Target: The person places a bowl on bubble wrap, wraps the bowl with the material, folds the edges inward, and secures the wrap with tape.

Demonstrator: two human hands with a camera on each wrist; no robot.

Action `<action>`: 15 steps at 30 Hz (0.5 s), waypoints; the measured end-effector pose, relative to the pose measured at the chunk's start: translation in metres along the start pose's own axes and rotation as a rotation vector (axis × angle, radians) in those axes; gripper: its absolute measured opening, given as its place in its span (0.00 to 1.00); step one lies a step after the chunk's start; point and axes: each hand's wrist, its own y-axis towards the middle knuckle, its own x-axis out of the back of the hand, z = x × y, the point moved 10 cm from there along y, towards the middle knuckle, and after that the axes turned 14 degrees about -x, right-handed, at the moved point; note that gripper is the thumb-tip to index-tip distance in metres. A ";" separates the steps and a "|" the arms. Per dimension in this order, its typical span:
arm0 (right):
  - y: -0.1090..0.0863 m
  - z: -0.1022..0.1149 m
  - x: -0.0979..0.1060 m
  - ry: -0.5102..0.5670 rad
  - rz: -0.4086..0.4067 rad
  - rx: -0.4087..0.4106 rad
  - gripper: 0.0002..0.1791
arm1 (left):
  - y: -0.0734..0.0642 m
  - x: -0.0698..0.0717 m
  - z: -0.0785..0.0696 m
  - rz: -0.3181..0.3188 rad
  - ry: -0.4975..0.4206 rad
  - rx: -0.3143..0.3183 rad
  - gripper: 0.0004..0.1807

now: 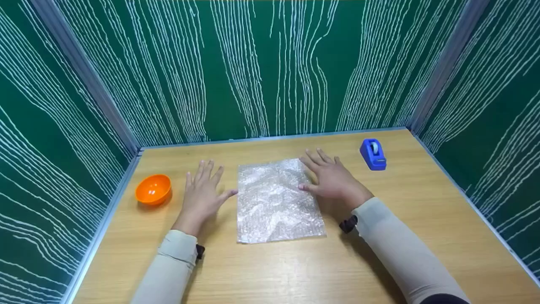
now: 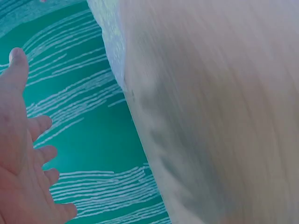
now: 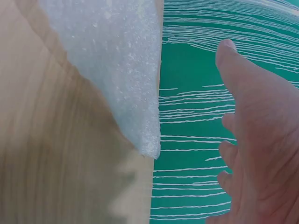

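Note:
A sheet of bubble wrap (image 1: 276, 202) lies flat on the wooden table, between the two hands in the head view. Beside its left edge is my left hand (image 1: 203, 196), fingers spread and thumb pointing toward the sheet, holding nothing. My right hand (image 1: 331, 177) hovers at the sheet's upper right edge, its fingers spread and nothing in its grasp. The left wrist view shows the left hand (image 2: 23, 144) raised off the tabletop. In the right wrist view the right hand (image 3: 261, 140) is likewise apart from the bubble wrap (image 3: 117, 60).
An orange bowl (image 1: 153, 190) stands left of the left hand. At the back right is a blue tape dispenser (image 1: 373, 154) with a roll in it. Green walls (image 1: 287, 67) with white wavy lines enclose the table (image 1: 270, 274) at the back and both sides.

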 end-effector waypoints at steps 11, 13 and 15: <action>-0.008 0.000 -0.026 0.022 0.101 0.040 0.62 | -0.011 0.024 0.060 -0.056 -0.016 0.087 0.54; -0.009 -0.002 -0.033 0.025 0.132 0.037 0.63 | -0.016 0.024 0.071 -0.064 -0.023 0.108 0.54; -0.010 -0.005 -0.040 0.025 0.168 0.033 0.63 | -0.020 0.025 0.081 -0.074 -0.020 0.125 0.53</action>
